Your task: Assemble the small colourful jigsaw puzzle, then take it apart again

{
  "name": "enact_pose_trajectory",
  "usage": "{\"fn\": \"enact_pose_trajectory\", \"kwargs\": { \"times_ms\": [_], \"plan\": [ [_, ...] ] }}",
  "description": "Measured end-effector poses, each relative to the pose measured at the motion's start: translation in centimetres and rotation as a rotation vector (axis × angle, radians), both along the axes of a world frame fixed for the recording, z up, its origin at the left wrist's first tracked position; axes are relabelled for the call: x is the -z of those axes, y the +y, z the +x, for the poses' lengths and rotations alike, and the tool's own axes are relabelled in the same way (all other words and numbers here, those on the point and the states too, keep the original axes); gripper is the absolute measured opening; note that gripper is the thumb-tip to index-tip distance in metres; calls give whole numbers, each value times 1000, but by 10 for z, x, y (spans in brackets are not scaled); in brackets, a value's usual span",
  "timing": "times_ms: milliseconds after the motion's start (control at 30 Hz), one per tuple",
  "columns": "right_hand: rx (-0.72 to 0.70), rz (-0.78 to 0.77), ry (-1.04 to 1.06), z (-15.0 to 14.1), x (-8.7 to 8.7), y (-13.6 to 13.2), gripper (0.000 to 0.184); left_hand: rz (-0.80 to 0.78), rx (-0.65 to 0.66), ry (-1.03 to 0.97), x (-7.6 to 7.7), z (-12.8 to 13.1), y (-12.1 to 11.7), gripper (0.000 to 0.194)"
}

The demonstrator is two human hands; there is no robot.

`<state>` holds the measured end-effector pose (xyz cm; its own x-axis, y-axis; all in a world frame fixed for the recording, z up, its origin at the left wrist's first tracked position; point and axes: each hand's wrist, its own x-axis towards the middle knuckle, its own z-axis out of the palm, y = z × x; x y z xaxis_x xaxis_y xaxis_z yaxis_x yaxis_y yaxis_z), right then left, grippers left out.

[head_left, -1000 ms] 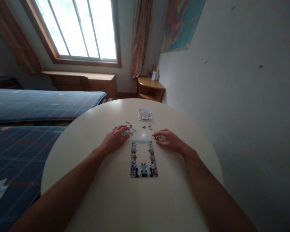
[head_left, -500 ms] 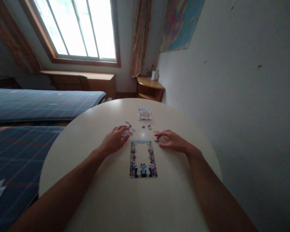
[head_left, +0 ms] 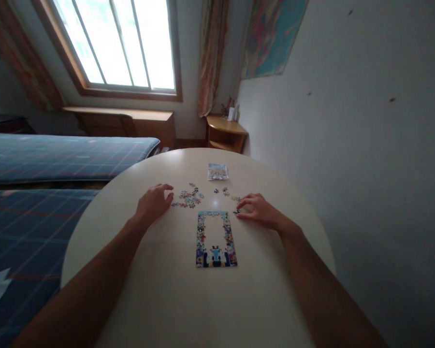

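A partly assembled jigsaw puzzle (head_left: pixel 200 240) lies flat on the table, with a pictured border, a blue and white figure at its bottom and a bare middle. Beyond its upper left corner spreads a cluster of loose puzzle pieces (head_left: pixel 190 198). My left hand (head_left: pixel 154 202) is just left of this cluster, thumb and fingers apart, holding nothing. My right hand (head_left: pixel 258 210) rests right of the puzzle with curved fingers, their tips slightly apart beside a dark puzzle piece (head_left: pixel 236 212). Yellowish pieces (head_left: pixel 235 198) lie by its index finger.
A small picture packet (head_left: pixel 217 171) lies toward the far side of the round white table (head_left: pixel 159 285). Between packet and puzzle are a few more pieces (head_left: pixel 225 191). A bed with a plaid mattress (head_left: pixel 32 227) stands left; a wall (head_left: pixel 377 183) rises right.
My left hand has moved left off the loose pieces, uncovering the cluster. My right hand's index finger and thumb have drawn closer together near the dark piece.
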<state>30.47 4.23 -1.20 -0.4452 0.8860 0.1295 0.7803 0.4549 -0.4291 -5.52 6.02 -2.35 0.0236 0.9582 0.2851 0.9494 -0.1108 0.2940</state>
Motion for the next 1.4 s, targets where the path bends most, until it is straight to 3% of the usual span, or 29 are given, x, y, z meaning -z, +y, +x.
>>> {"fn": "enact_pose_trajectory", "kwargs": {
  "times_ms": [100, 267, 433, 533, 800, 1000, 1400],
  "plan": [
    [14, -8, 5, -1, 1, 0, 17, -14, -13, -5, 1, -4, 2, 28],
    [13, 4, 6, -1, 3, 1, 15, -28, 81, -19, 3, 2, 2, 24],
    [-5, 16, -14, -2, 3, 2, 17, 27, 350, -120, 13, 13, 4, 20],
    [-19, 28, -16, -3, 3, 3, 18, 29, 441, -139, 21, 19, 4, 23],
    [-24, 36, -8, -2, 6, 4, 18, 52, 395, -146, 18, 11, 7, 20],
    [-10, 35, -25, -3, 5, 3, 18, 42, 472, -146, 16, 13, 4, 17],
    [-18, 33, -10, -4, 5, 3, 19, -3, 453, -140, 28, 19, 7, 17]
  ]
}}
